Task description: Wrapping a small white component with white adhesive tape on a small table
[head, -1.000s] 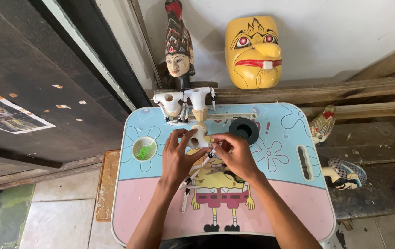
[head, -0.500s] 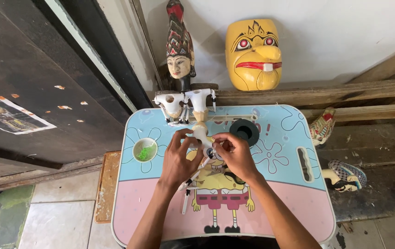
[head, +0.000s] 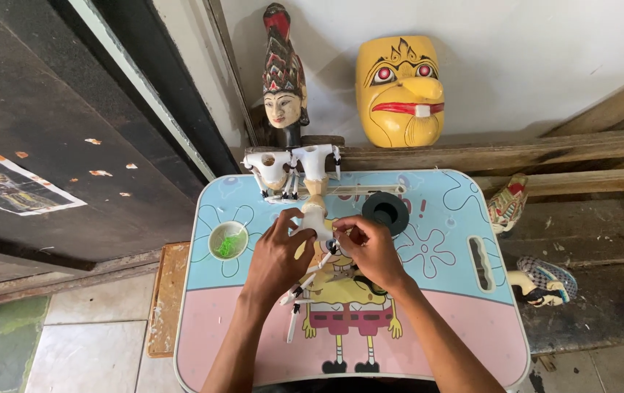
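Centre of the frame, both hands are busy on one small piece. The left hand (head: pixel 277 256) is clamped around a white unpainted puppet body (head: pixel 316 218), thumb and fingers wrapped on its torso, holding it just above the small table (head: pixel 428 320) with the cartoon print. The right hand (head: pixel 371 249) sits just beside it, fingertips pinched together on something tiny at the puppet's side; too small to tell what. Thin white sticks (head: pixel 299 298) hang from the puppet below the left hand, trailing down over the tabletop.

Above the hands, two more white puppet torsos (head: pixel 291 166) stand at the table's far edge. A black ring (head: pixel 385 208) lies right of the hands, a small bowl of green bits (head: pixel 228 240) left of them. Upper centre, a carved head (head: pixel 283 87) and a yellow mask (head: pixel 400 91) lean on the wall.

Risks as I see them: that pinched bit looks easy to drop, and it could roll off the table. The dangling sticks could snag or twist if the body turns.
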